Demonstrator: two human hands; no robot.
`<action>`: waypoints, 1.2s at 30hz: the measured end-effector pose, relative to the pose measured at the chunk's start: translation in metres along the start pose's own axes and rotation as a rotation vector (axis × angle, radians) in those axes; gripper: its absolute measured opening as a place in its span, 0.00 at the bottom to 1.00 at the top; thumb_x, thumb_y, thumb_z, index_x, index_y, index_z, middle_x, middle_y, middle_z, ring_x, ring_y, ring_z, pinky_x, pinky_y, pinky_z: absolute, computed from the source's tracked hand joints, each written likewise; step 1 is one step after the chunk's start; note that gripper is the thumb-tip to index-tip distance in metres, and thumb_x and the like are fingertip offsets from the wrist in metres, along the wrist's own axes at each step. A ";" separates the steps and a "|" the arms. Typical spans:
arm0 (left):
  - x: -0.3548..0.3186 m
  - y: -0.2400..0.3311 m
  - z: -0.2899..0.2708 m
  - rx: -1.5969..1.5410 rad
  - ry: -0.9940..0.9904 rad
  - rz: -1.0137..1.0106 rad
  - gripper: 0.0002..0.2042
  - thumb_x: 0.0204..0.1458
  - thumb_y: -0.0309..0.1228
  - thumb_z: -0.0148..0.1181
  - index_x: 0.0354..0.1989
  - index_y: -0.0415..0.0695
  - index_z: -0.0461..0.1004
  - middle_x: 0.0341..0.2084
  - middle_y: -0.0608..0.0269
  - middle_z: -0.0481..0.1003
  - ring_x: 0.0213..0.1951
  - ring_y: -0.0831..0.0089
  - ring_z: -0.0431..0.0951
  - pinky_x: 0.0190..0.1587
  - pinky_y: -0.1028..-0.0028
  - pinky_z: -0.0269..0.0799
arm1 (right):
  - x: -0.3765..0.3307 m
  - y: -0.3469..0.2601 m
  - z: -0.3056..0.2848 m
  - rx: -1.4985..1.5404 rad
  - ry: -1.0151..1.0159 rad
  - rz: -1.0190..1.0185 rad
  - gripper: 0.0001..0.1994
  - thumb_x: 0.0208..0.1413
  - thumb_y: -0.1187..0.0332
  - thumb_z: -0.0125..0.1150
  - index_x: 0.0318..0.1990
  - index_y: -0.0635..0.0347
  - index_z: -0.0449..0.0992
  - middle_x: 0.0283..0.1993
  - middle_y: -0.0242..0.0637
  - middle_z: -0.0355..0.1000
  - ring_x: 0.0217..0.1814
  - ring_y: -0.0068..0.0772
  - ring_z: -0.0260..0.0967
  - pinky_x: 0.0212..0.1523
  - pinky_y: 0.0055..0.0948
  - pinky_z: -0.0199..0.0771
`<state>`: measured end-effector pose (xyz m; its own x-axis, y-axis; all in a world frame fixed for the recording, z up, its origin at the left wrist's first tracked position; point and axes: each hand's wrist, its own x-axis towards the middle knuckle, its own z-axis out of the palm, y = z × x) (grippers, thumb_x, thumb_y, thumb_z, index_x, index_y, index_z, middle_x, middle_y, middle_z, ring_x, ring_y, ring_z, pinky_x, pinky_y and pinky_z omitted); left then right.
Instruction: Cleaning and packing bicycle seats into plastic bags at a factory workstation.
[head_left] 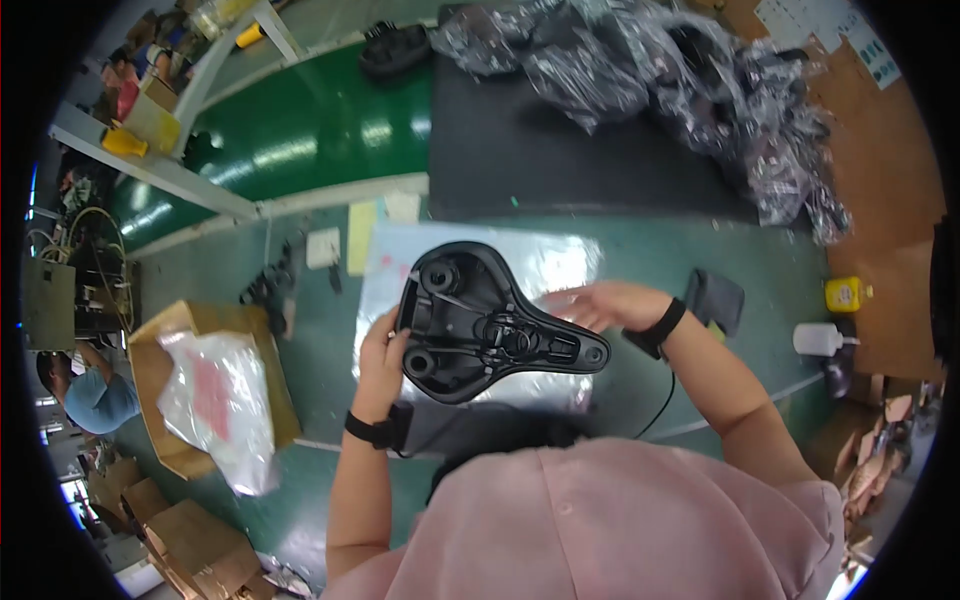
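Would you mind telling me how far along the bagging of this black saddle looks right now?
Done: a heap of bagged black parts lies on the dark mat. In hand: the left hand grips the wide end of a black saddle, underside up, over a clear plastic bag, which the right hand touches. Left: the saddle is not yet inside the bag.

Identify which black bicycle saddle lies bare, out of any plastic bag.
The upturned saddle between the left hand and right hand; the saddles at the back are bagged in clear plastic.
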<state>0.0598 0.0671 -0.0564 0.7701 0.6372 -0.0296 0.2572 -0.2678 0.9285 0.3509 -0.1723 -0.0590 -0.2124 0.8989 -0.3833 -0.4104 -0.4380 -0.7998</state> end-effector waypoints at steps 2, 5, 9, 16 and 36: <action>-0.014 0.021 0.003 0.033 -0.056 -0.043 0.18 0.50 0.25 0.49 0.50 0.31 0.68 0.40 0.51 0.74 0.42 0.65 0.72 0.48 0.73 0.64 | -0.026 -0.004 0.066 -0.008 -0.028 0.058 0.35 0.55 0.50 0.54 0.62 0.68 0.57 0.58 0.46 0.64 0.53 0.31 0.68 0.53 0.27 0.67; -0.014 0.035 0.011 0.087 -0.106 -0.050 0.18 0.51 0.24 0.44 0.49 0.29 0.70 0.44 0.52 0.75 0.47 0.68 0.74 0.52 0.74 0.65 | -0.046 0.001 0.101 -0.326 0.139 0.059 0.44 0.42 0.55 0.72 0.61 0.70 0.54 0.51 0.42 0.66 0.57 0.32 0.62 0.56 0.28 0.62; -0.001 0.064 0.037 0.043 -0.150 -0.098 0.15 0.54 0.28 0.45 0.43 0.34 0.76 0.27 0.56 0.77 0.33 0.75 0.75 0.37 0.76 0.68 | -0.065 0.046 0.118 -0.749 0.601 -0.309 0.47 0.37 0.59 0.73 0.61 0.71 0.52 0.48 0.49 0.69 0.48 0.41 0.70 0.46 0.28 0.70; -0.040 0.128 0.098 -0.033 0.120 0.281 0.21 0.58 0.32 0.45 0.59 0.41 0.63 0.50 0.54 0.69 0.48 0.68 0.71 0.50 0.71 0.65 | -0.132 0.074 0.132 0.686 0.253 -0.357 0.24 0.56 0.54 0.49 0.51 0.65 0.63 0.29 0.43 0.69 0.12 0.26 0.60 0.09 0.22 0.55; -0.047 0.001 0.184 0.603 -0.039 0.047 0.21 0.49 0.41 0.59 0.45 0.38 0.70 0.36 0.45 0.74 0.41 0.51 0.73 0.44 0.59 0.68 | -0.185 0.115 0.115 0.294 0.642 -0.390 0.27 0.48 0.60 0.59 0.51 0.66 0.57 0.27 0.44 0.67 0.13 0.29 0.63 0.11 0.23 0.62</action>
<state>0.1312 -0.0967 -0.1220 0.8068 0.5905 -0.0179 0.4989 -0.6648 0.5561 0.2408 -0.3902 -0.0271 0.5085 0.7806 -0.3636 -0.5852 0.0035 -0.8109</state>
